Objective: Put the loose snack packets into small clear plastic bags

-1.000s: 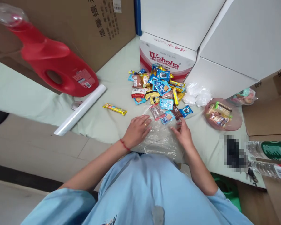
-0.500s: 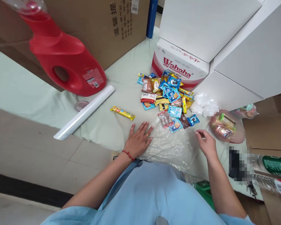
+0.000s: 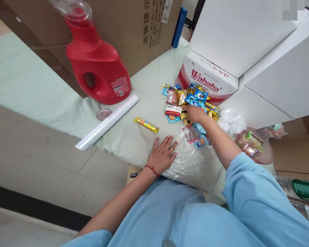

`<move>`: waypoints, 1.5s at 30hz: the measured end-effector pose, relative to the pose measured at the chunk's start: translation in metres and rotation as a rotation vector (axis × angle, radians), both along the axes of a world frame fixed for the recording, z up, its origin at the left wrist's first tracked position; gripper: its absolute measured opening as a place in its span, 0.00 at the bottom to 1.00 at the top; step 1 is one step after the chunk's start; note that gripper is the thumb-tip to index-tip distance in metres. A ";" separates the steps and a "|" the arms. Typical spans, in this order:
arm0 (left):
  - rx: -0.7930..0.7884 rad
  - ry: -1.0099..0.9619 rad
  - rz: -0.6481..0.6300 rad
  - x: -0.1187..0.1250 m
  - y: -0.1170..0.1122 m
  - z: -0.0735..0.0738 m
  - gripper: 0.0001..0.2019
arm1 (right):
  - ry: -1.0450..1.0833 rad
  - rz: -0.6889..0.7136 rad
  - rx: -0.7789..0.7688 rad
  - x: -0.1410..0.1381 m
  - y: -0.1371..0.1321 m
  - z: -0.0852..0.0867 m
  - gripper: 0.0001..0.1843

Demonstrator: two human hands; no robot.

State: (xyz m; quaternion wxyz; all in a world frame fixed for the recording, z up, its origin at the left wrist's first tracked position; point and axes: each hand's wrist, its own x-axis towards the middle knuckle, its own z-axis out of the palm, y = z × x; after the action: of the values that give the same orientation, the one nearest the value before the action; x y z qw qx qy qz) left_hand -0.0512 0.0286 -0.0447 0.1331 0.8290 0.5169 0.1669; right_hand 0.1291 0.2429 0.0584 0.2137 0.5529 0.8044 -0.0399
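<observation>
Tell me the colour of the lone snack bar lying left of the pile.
The lone snack bar is yellow, seen best in the head view.

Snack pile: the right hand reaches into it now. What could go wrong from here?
1. The right hand reaches into the snack pile; its forearm passes just beside loose packets and might sweep them aside.
2. The clear bag lies at the edge of the table, pinned only by the flat left hand; it may slip off.
3. The white roll ends at that edge and could roll down.
</observation>
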 end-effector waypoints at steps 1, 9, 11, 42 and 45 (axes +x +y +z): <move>0.001 -0.006 0.000 0.000 0.000 0.000 0.26 | -0.025 -0.017 0.002 0.004 0.000 0.003 0.34; 0.006 -0.024 -0.015 -0.002 0.001 -0.001 0.26 | 0.263 -0.131 0.199 0.007 -0.006 0.025 0.29; 0.005 -0.017 -0.017 -0.002 0.000 -0.001 0.26 | 0.294 -0.161 0.224 -0.008 -0.001 0.022 0.30; 0.000 -0.033 0.002 -0.002 0.000 0.002 0.26 | 0.089 -0.476 0.162 -0.004 -0.027 -0.024 0.32; 0.008 -0.032 0.012 -0.001 -0.001 0.003 0.26 | 0.214 -0.486 0.142 0.012 -0.034 -0.013 0.35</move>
State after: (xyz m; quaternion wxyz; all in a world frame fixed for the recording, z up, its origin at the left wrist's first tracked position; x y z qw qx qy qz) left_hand -0.0525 0.0272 -0.0416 0.1369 0.8237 0.5189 0.1828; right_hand 0.1410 0.2085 0.0452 0.0726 0.7360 0.6668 -0.0918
